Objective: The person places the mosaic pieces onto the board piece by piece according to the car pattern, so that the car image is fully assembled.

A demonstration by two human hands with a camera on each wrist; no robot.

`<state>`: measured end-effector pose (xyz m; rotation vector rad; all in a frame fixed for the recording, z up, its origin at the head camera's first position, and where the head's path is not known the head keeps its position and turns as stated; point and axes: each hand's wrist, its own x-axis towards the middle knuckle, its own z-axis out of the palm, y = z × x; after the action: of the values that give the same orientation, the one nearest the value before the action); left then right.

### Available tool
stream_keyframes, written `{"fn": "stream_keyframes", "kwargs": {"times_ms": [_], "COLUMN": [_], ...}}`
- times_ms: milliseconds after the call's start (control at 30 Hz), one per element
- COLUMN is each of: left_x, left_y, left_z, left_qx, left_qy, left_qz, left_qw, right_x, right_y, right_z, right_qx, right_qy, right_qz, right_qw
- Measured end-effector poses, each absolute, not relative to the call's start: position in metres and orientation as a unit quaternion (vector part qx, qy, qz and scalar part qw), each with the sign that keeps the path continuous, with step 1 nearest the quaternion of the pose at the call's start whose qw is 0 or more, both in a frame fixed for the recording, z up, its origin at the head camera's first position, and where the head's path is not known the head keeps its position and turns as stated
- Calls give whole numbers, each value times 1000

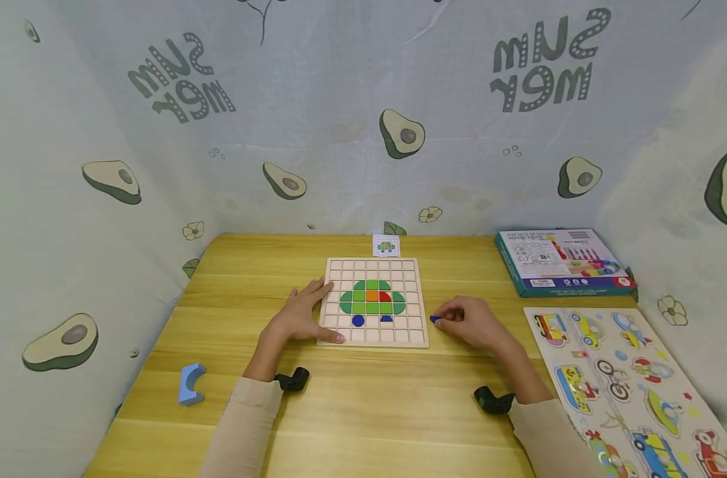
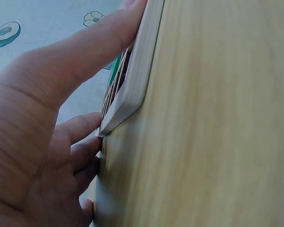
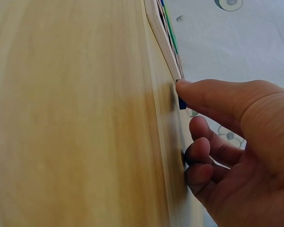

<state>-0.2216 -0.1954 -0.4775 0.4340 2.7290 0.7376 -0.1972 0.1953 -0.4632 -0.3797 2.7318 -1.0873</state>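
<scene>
A pale wooden grid board (image 1: 366,337) lies on the table, bearing green, orange, red and blue puzzle pieces in a rounded shape. My left hand (image 1: 299,316) spreads at its left side, thumb on the front rim and fingers along the left edge; the left wrist view shows the thumb over the board (image 2: 141,71). To the right of the board, my right hand (image 1: 472,321) pinches a small blue puzzle piece (image 3: 182,103) between thumb and finger, its shape mostly covered. On the grid sit a blue disc (image 1: 358,321) and a blue half-disc (image 1: 386,318).
A small pattern card (image 1: 386,245) is behind the board. At right stand a boxed set (image 1: 569,261) and a large vehicle picture puzzle (image 1: 632,378). A light-blue arch block (image 1: 190,385) rests at left on the wooden table (image 1: 375,411). Printed cloth hangs around the table.
</scene>
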Motion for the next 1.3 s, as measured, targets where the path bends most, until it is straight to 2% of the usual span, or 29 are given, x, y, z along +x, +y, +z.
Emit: {"fn": "stream_keyframes", "kwargs": {"times_ms": [733, 1300], "left_x": [-222, -221], "left_y": [-195, -194], "left_z": [-478, -477], "left_qx": [148, 146], "left_qy": [945, 946], "left_qz": [252, 252], "left_qw": [143, 145], "right_x": [-200, -197], "right_y": [175, 140], "right_z": [-459, -462], "right_qx": [-145, -176], "right_qy": [917, 900], "right_qz": [-368, -392], "right_qw": [49, 67]}}
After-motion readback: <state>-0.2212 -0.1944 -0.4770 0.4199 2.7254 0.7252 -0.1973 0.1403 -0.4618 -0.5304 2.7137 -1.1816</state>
